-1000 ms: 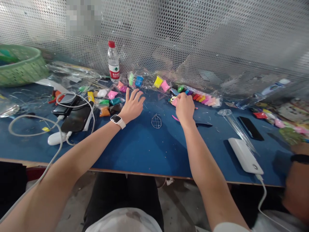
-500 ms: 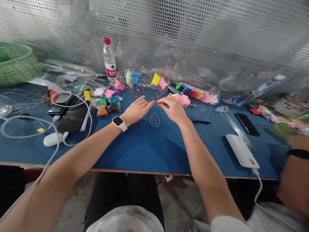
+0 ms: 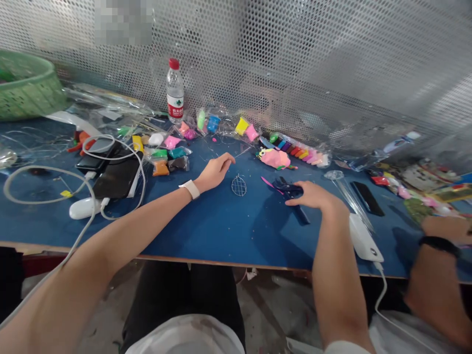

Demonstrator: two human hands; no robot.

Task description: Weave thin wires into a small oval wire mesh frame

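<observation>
My left hand [image 3: 216, 173] is closed in a pinch over the middle of the table. A thin wire [image 3: 244, 151] runs out from its fingertips toward the upper right. Just to the right of that hand lies a small oval wire grid [image 3: 239, 186], flat on the blue surface. My right hand [image 3: 313, 195] has its thumb and fingers around a dark blue hand tool that looks like pliers [image 3: 289, 189]. A slim pink strip [image 3: 271, 184] sticks out beside the tool. Behind them rests a pink clay figure [image 3: 275, 158] with a yellow-and-green end.
Bagged coloured clay [image 3: 173, 153] and a water bottle [image 3: 175, 93] stand at the back. On the left are cables, a black phone [image 3: 120, 177] and a green basket [image 3: 31, 93]. A white power bank [image 3: 363, 238] lies right, near another person's arm [image 3: 435, 265].
My right hand has left my left hand's fingertips and moved right and down onto the dark tool. The left hand has turned and curled closed. The pink figure is now uncovered.
</observation>
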